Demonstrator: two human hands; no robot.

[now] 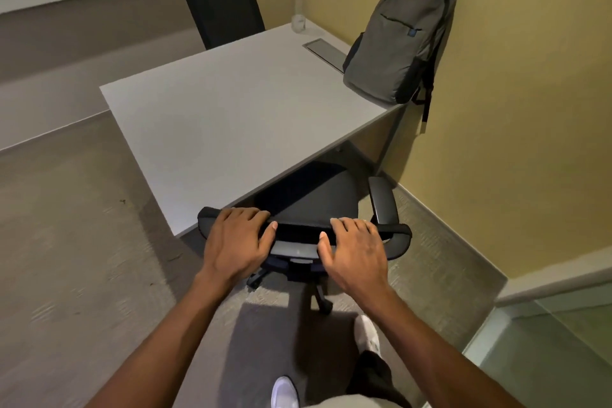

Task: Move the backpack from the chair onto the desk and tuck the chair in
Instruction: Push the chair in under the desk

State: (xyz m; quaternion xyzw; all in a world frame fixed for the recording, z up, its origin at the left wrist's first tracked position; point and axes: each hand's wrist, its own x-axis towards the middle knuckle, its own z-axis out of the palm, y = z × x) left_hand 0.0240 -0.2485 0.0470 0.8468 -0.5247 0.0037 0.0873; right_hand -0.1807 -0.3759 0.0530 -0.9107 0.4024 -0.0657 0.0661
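Observation:
The grey backpack (402, 36) stands upright on the white desk (212, 116), at its right edge, leaning against the yellow wall; a black strap hangs off the desk's side. The black office chair (314, 195) sits at the desk's near edge, the front of its seat under the desktop. My left hand (236, 243) lies over the left part of the chair's backrest top, fingers curled on it. My right hand (354, 250) rests on the right part of the same top edge, fingers over it.
A second black chair (222, 3) stands at the desk's far side. A clear bottle (298, 3) and a grey cable hatch (326, 53) are on the desk near the wall. A glass panel (546, 351) is at lower right. My feet are behind the chair.

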